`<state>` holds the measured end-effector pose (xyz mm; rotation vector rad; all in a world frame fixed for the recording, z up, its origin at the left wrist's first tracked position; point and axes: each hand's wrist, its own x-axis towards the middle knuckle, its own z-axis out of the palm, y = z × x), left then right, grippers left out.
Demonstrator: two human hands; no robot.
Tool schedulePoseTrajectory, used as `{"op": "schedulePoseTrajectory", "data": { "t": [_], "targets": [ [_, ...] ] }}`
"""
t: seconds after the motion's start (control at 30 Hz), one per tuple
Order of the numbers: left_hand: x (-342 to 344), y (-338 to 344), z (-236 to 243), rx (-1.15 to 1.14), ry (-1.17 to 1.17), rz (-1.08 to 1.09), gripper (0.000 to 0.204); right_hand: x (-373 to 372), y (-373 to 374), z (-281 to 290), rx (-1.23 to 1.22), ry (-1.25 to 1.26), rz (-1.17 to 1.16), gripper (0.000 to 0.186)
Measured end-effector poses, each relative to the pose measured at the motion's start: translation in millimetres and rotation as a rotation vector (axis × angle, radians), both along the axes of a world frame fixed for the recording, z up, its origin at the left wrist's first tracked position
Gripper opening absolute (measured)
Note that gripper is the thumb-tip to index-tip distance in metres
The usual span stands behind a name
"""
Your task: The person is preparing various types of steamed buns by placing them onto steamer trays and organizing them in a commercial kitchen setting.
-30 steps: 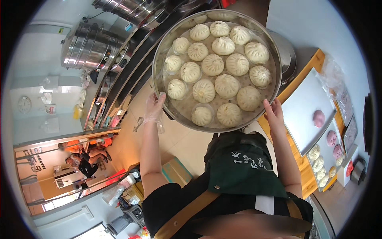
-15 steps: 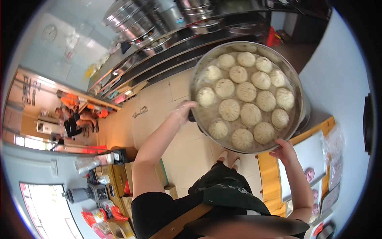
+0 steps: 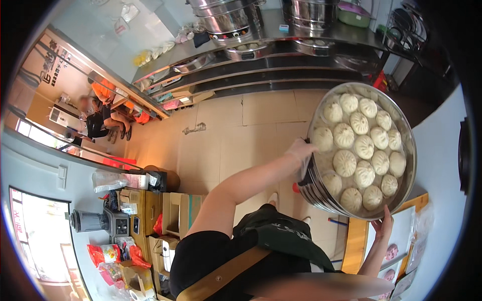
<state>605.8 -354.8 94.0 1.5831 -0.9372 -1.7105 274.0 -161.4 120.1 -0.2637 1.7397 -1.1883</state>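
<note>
A round metal steamer tray (image 3: 412, 175) full of pleated steamed buns (image 3: 364, 148) is at the right, tilted so its inside faces me. Below its left side, several stacked metal rims (image 3: 314, 193) show; I cannot tell whether the tray rests on them. My left hand (image 3: 301, 149) is closed at the tray's left edge by a dark handle, most of which is hidden. With fingers up against the near rim, my right hand (image 3: 384, 223) supports the tray from below; some of its fingers are out of sight behind it.
A wooden table (image 3: 354, 241) with a white board (image 3: 401, 226) stands at the near right. Along the far wall runs a metal counter (image 3: 281, 36) with tall steamers (image 3: 223, 20) and shelves beneath. A blender (image 3: 103, 222) and boxes are at the left. People (image 3: 103, 95) sit beyond the window.
My view has swung round, and the tray now appears farther right. Both hands are still on it. The stacked rims beneath its left side have come into view.
</note>
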Motion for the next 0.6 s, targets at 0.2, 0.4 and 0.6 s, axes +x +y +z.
{"op": "schedulePoseTrajectory", "data": {
  "t": [0.2, 0.4, 0.6],
  "targets": [
    [3, 7, 15, 0.010, -0.009, -0.004, 0.054, 11, 5, -19, 0.047, 0.198, -0.137, 0.046],
    [0, -2, -21, -0.011, 0.107, -0.011, 0.060, 15, 6, -20, 0.083, 0.296, -0.105, 0.049],
    [8, 3, 5, -0.013, 0.041, 0.004, 0.062, 14, 5, -24, 0.114, 0.396, 0.001, 0.039]
  ]
}}
